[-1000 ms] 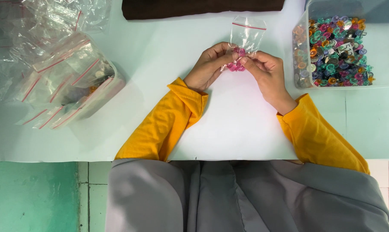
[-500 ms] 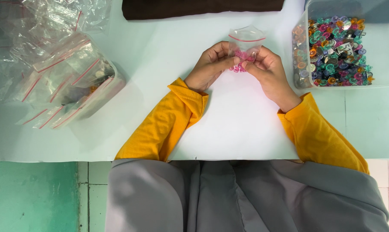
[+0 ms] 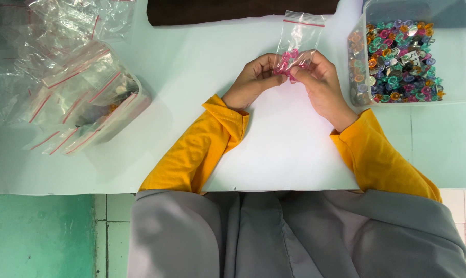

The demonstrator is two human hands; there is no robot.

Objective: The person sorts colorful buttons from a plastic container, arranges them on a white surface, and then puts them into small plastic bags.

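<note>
Against the frame half a second back, the small clear plastic zip bag with a red seal strip stands taller now: its top rises straight and unfolded above the fingers, where before it sat crumpled low between them. The hands themselves sit at about the same spot on the pale bench; the tubs have not shifted.

Left hand: fingers curled inward, tips pinching the lower left edge of the bag, wrist bent, yellow sleeve running back toward the body. Narrow grip, closed on the bag.

Right hand: mirrors it, thumb and fingertips pinched on the lower right edge of the bag, back of the hand turned up to the camera. Also closed on the bag.

The bag is held upright between both hands, above the bench, at centre-top of my view. A cluster of small pink plastic pieces sits at its bottom, right at the fingertips; I cannot tell whether the seal is pressed shut.

To the right, well apart from the right hand, a clear rectangular plastic tub holds a heap of small multicoloured plastic pieces. To the left, a tilted clear tub stuffed with empty zip bags, more loose bags behind it. A dark brown cloth strip lies along the far edge.
</note>
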